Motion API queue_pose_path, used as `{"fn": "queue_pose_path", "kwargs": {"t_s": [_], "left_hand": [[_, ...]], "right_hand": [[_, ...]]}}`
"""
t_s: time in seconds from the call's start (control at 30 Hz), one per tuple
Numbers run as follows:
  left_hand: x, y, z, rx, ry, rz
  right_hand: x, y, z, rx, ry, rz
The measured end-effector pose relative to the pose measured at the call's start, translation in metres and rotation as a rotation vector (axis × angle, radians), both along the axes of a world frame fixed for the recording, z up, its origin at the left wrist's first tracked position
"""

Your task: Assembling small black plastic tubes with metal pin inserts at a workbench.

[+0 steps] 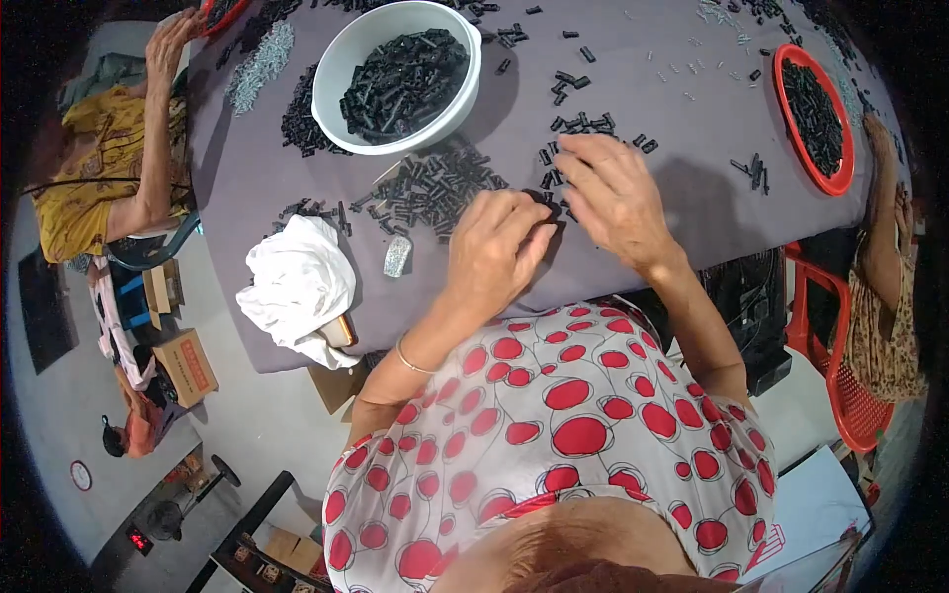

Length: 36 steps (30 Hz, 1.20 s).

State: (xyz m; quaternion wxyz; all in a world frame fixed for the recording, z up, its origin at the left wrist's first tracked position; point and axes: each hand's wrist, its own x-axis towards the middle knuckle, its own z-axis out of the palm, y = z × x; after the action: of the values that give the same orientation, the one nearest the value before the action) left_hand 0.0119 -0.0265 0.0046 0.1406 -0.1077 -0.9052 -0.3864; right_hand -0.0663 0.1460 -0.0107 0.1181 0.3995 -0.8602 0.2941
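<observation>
Watching remotely, I see the grey table (682, 138) spanning the upper view. White bowl (452, 124) far side, heaped with black pieces. White cloth (301, 277) crumpled at near left. Red tray (835, 185) at far right, also filled. Loose black pile (435, 188) just beyond the left hand (494, 252). Hands near each other, not touching. Right hand (621, 203) has bent fingers over a few black pieces (585, 125); I can't tell its grip. Black bit at the left fingertips; pinched or not, can't tell. Silvery lump (396, 256) below the pile.
</observation>
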Motion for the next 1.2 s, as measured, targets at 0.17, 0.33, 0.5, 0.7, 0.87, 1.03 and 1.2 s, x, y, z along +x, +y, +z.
{"fn": "queue_pose_path", "kwargs": {"t_s": [0.17, 0.33, 0.5, 0.7, 0.87, 1.03, 1.2], "left_hand": [[0.004, -0.006, -0.005, -0.029, 0.057, 0.049], [0.005, -0.014, 0.0, -0.166, 0.011, 0.108], [0.0, -0.011, 0.001, -0.185, 0.053, 0.119], [-0.015, 0.002, 0.001, -0.178, 0.07, 0.022], [-0.028, 0.018, -0.006, -0.214, 0.064, 0.009], [-0.028, 0.022, -0.009, -0.156, 0.092, 0.034], [-0.03, 0.018, -0.018, -0.116, 0.15, 0.059]], "right_hand": [[0.008, 0.002, 0.0, 0.102, -0.025, 0.117], [0.009, 0.014, -0.001, 0.012, 0.015, 0.065], [0.009, 0.019, 0.0, -0.031, -0.033, 0.103], [-0.018, 0.015, -0.004, -0.051, 0.117, -0.078], [-0.021, 0.012, -0.005, 0.04, 0.096, -0.085], [-0.014, 0.02, -0.008, -0.079, 0.119, -0.091], [0.001, 0.014, 0.0, -0.072, 0.055, -0.001]]}}
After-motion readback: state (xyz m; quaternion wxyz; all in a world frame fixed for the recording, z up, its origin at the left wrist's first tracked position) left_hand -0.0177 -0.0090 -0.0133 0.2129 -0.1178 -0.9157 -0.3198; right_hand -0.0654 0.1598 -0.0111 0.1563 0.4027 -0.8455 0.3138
